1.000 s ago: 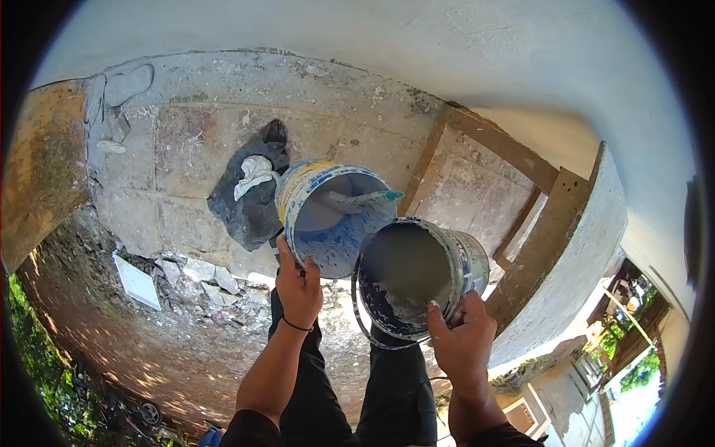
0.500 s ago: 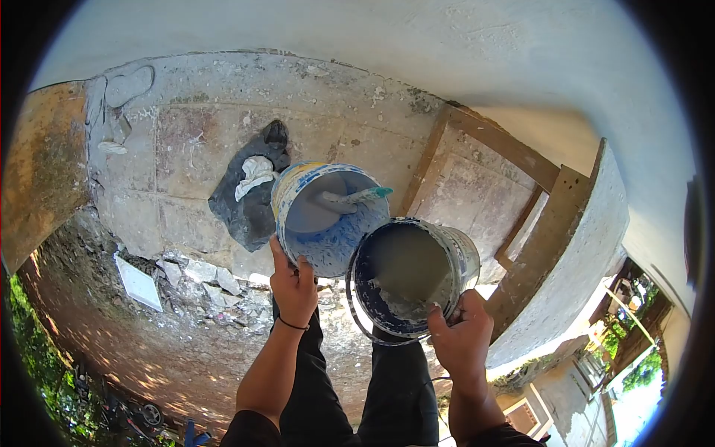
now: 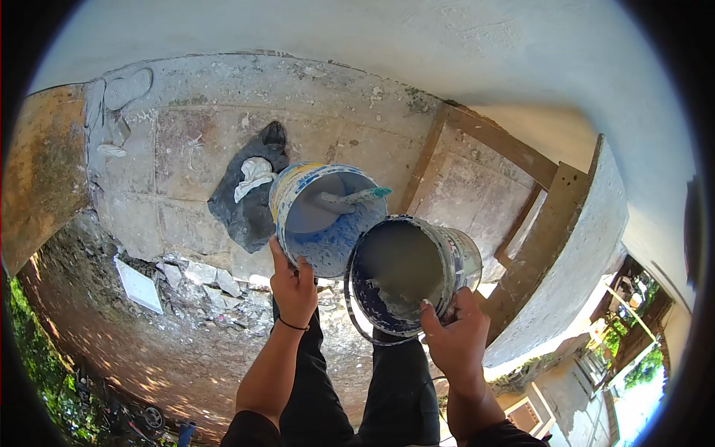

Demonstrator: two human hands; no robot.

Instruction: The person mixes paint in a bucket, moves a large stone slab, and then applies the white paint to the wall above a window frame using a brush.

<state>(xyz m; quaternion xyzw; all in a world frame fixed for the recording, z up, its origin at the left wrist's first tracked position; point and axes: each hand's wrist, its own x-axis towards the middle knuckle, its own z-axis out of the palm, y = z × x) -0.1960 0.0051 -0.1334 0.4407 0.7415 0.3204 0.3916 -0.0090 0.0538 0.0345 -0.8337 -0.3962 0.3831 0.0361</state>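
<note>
My left hand [image 3: 295,289] grips the near rim of a blue-and-white bucket [image 3: 316,249], thumb over the edge. Greyish liquid lies inside it, along with a splattered tool that has a green handle end [image 3: 381,192]; the tool's lower part is hidden in the liquid. Beside it on the right, my right hand [image 3: 456,324] is closed on the rim of a dark-lined pail [image 3: 465,253]. That pail is tilted toward the blue-and-white bucket and holds smooth grey liquid. Its wire handle [image 3: 350,305] hangs down on the left. The two rims overlap or nearly touch in view.
A black plastic bag [image 3: 242,201] with a crumpled white cloth [image 3: 255,177] lies left of the bucket. A wooden frame [image 3: 506,145] and a board [image 3: 603,216] stand at right. Rubble [image 3: 216,279] and a white panel [image 3: 138,284] border the slab's near edge.
The dark-lined pail has tipped slightly further toward the blue-and-white bucket, and my right hand has shifted a little left and up with it. My left hand and its bucket stay almost still.
</note>
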